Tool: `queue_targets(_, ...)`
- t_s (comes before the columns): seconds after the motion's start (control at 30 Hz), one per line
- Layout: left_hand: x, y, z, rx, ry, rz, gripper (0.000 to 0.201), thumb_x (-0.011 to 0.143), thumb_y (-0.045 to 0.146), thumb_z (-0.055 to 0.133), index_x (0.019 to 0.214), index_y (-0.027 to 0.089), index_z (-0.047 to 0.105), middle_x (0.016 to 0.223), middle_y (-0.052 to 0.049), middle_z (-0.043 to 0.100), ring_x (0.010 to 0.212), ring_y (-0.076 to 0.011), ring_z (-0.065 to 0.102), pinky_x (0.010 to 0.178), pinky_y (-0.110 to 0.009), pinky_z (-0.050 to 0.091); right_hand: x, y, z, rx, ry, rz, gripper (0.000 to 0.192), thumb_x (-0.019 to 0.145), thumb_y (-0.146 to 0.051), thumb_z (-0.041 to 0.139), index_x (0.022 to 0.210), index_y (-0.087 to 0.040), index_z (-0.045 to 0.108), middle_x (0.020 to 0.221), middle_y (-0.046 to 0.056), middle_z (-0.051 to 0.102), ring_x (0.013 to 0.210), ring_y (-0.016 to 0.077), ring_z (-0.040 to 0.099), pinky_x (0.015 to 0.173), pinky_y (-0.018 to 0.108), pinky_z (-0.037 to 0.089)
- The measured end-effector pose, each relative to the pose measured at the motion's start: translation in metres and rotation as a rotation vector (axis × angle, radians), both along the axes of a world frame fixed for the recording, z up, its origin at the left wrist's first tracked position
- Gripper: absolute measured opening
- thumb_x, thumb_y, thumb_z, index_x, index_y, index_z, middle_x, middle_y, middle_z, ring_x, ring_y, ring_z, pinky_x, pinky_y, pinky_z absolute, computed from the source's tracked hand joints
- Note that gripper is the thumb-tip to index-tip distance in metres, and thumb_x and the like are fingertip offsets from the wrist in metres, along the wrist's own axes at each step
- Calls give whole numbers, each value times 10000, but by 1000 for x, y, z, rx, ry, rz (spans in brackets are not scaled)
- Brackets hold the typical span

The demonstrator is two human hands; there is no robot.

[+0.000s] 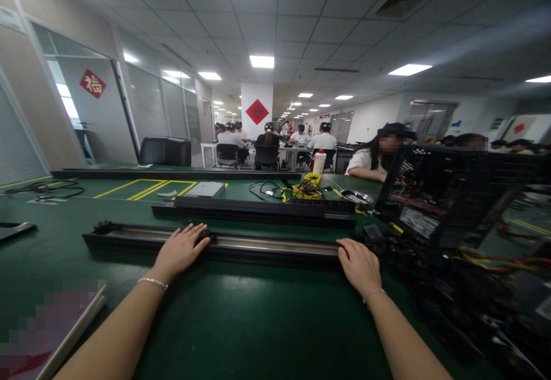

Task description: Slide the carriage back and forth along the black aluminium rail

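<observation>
A long black rail [275,246] with a bright metal strip along its channel lies across the green table in front of me. My left hand [181,249] rests over its middle-left part, thumb and fingers closed about a small black block [206,233] in the channel. Near the right end, my right hand [360,265] has its fingers bent over the rail, touching its edge; the fingers' undersides are hidden. Another black rail [253,210] lies just beyond, roughly parallel.
A computer case [443,196] stands open at the right amid tangled parts and cables [447,299]. Farther back are a silver box [201,189], a metal bowl [357,197] and a white bottle [319,162]. A person [365,159] sits beyond the case. A booklet [55,334] lies front left.
</observation>
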State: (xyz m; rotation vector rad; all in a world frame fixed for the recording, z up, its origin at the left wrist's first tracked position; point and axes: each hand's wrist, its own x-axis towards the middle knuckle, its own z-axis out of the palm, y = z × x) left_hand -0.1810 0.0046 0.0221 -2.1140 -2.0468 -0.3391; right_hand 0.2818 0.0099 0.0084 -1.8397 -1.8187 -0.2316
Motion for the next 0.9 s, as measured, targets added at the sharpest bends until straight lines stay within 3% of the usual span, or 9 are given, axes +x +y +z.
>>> queue_targets(0.23, -4, 2, -3, 16, -2, -10, 600, 863, 546, 252, 1347, 225, 404, 1406, -21, 416, 1334, -229, 298, 1081, -417, 217, 0, 1, -2, 21, -9, -6, 381, 859, -348, 316, 1074, -264, 619, 1166, 24, 604, 1112, 198, 492, 927, 386, 343)
queue_targets(0.5, -5, 8, -9, 45, 54, -94, 611, 883, 494, 221, 1325, 128, 433, 1374, -78, 455, 1304, -216, 356, 1078, -377, 265, -2, -1, -1, 51, -13, -4, 361, 851, -325, 341, 1059, -255, 628, 1151, 27, 614, 1096, 198, 505, 912, 382, 357)
queue_targets(0.9, 2, 6, -3, 19, 26, -85, 708, 846, 602, 230, 1341, 129, 410, 1385, -66, 442, 1317, -231, 330, 1093, -376, 263, -2, -1, 0, 35, 6, 0, 361, 855, -335, 342, 1063, -251, 625, 1152, 29, 611, 1102, 209, 499, 923, 401, 351)
